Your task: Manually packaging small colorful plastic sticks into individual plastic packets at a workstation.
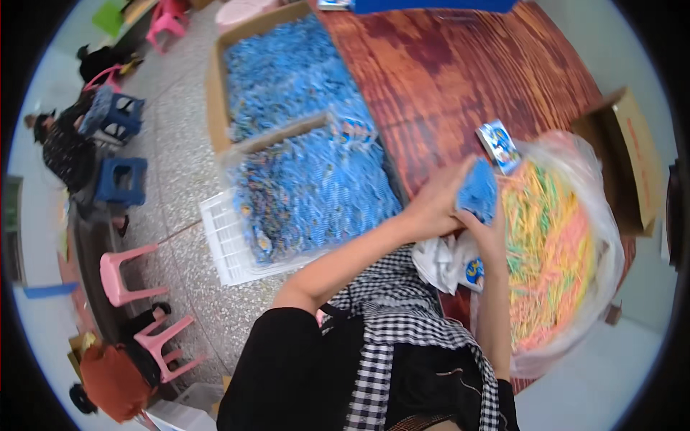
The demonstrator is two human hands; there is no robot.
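Gripping a blue, net-textured bundle (478, 190) between both hands, just left of the pastel strips (546, 258).
Head view: left hand (434, 205) and right hand (490, 234) close around its lower sides, a sensible hold, since it looks light, soft and crushable. Nearby: crinkled filmy plastic bag (609, 269), small glossy box (498, 147), streaked wood-look tabletop (445, 79).

The table (431, 79) is red-brown with dark wavy lines. A small blue-and-white box (498, 146) and a big clear bag (611, 251) of colorful strips (543, 251) lie on it.
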